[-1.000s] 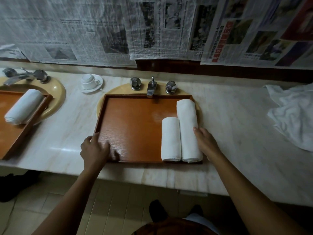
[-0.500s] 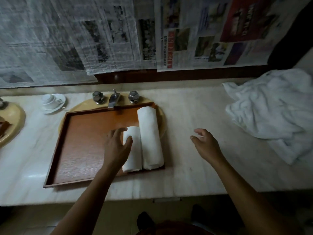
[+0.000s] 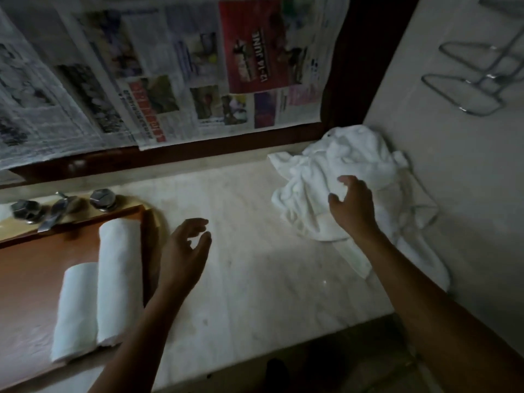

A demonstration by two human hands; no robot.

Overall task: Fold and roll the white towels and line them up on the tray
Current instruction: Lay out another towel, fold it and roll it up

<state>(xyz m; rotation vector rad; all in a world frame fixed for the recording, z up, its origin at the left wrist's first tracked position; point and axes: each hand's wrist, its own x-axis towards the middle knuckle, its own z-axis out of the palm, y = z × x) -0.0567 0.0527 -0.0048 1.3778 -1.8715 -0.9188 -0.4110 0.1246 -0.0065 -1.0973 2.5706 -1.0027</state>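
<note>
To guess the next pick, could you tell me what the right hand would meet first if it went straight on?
Most likely the heap of unfolded white towels on the marble counter; the right hand reaches over it, fingers spread. Whether they already touch is unclear.

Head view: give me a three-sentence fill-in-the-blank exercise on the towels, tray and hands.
____ rolled white towels lie side by side on the brown wooden tray.
The right hand reaches over the crumpled pile of white towels; the left hand holds ____.
That pile lies on the pale marble counter, to the tray's ____.
Missing words: two; nothing; right.
</note>
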